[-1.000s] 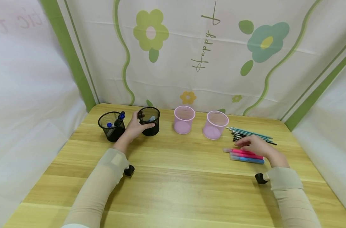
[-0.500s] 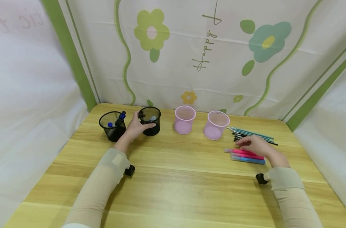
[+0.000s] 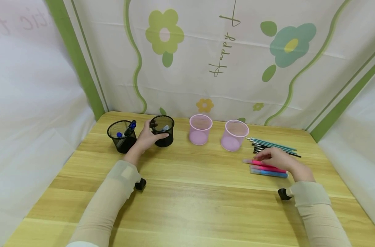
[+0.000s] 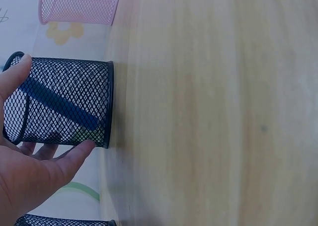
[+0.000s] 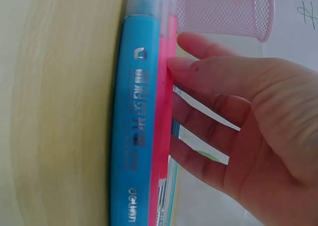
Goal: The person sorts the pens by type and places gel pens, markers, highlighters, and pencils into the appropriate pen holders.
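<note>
My left hand holds a black mesh pen holder, thumb across its front. In the left wrist view a dark blue pen leans inside that holder, seen through the mesh. At the right, my right hand pinches the farther pink highlighter between thumb and fingers, low over the table. In the right wrist view the thumb lies against its pink barrel. A second pink highlighter and a blue highlighter lie just in front of it.
Another black mesh pen holder with blue-capped pens stands at the left. Two pink mesh pen holders stand in the middle. Behind my right hand lie several teal pencils and black pens. A printed curtain borders the table's back edge.
The farther pink highlighter has risen slightly at its capped end, and my right fingers have closed on it. My left hand and the black pen holder have stayed in place.
</note>
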